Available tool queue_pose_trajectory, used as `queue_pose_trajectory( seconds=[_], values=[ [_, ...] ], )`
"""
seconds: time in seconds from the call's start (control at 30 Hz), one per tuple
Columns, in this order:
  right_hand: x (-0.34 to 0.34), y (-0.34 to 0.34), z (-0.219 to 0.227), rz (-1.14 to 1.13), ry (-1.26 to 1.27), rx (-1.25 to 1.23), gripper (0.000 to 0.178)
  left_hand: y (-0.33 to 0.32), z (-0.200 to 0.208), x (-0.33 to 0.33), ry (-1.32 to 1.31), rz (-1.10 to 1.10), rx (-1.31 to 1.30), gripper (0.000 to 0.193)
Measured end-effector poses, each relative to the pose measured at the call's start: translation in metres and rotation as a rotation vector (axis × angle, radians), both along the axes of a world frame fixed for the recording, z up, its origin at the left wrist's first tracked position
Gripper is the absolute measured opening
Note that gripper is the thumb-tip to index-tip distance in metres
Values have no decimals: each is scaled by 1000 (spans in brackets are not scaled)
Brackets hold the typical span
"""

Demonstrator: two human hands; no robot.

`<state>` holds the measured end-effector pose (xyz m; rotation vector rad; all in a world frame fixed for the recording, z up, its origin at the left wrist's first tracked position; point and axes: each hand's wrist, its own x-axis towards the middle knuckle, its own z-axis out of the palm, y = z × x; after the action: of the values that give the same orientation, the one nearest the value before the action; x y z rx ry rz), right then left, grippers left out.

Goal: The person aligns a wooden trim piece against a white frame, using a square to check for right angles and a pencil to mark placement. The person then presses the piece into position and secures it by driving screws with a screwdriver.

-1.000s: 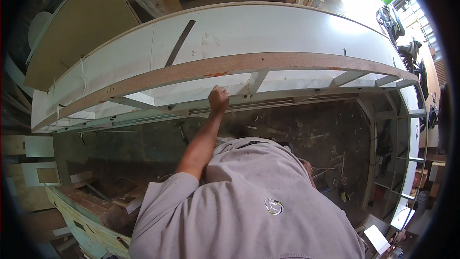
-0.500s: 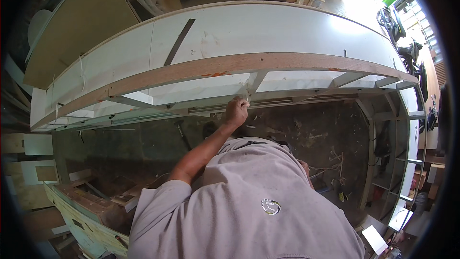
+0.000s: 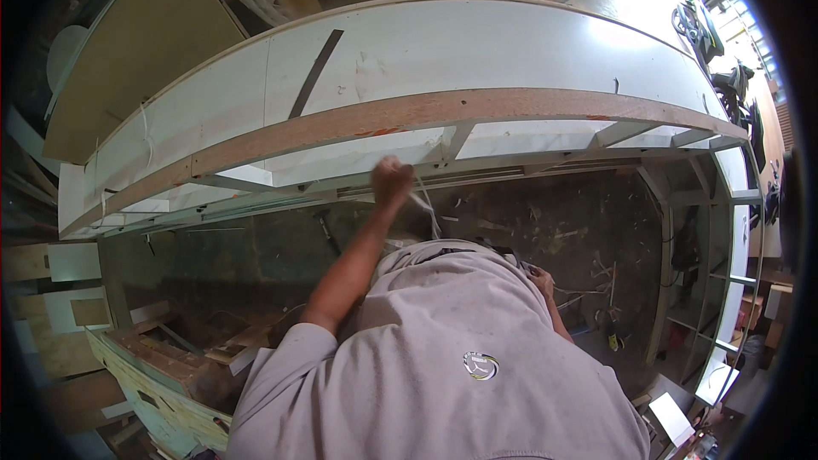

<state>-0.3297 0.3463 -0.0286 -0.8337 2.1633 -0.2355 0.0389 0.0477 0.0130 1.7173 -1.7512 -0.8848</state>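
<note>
My left hand (image 3: pixel 392 183) is closed in a fist just below the near edge of a large white panelled frame (image 3: pixel 477 51). A thin pale strip (image 3: pixel 428 206) trails from that fist down toward my waist. Along the frame runs a brown wooden rail (image 3: pixel 417 109), with short cross pieces (image 3: pixel 458 141) under it. Low beside my right hip, my right hand (image 3: pixel 541 279) shows in part; its fingers are largely hidden, so what it holds is unclear.
A dark flat strip (image 3: pixel 316 75) lies on the white panel. Wood scraps and thin sticks (image 3: pixel 610 277) litter the floor. An open shelf-like frame (image 3: pixel 716 247) stands at right, an old wooden cabinet (image 3: pixel 158 366) at lower left. A hammer-like tool (image 3: pixel 327 232) rests near my left forearm.
My left hand has pulled back from the frame, down and to the left, drawing the pale strip into view. More of my right hand shows beside my hip.
</note>
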Motion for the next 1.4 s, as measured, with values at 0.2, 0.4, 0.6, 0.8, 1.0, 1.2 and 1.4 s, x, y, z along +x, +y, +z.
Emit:
queue_pose_trajectory(
  seconds=[0.2,0.4,0.6,0.8,1.0,1.2,1.4],
  values=[
    [-4,25,-41,-6,-10,21,51,-53,-8,1,-189,-122,-72,33],
    [-4,48,-34,-44,-30,13,51,-68,-30,-24,-337,-399,-139,21],
    [-12,87,-53,-183,-85,54,53,-75,-34,-31,-419,-595,-312,11],
    [-72,161,-109,-325,-114,-21,54,-75,-47,-79,-403,-701,-314,16],
    [-1,43,-24,-156,-39,-34,46,-122,-81,23,-528,-216,-667,32],
    [1,14,28,-142,-1,-64,44,-101,-41,38,-288,-199,-370,39],
    [-10,11,1,-71,-40,-97,45,-68,-20,-22,-290,-334,-62,34]
  ],
)
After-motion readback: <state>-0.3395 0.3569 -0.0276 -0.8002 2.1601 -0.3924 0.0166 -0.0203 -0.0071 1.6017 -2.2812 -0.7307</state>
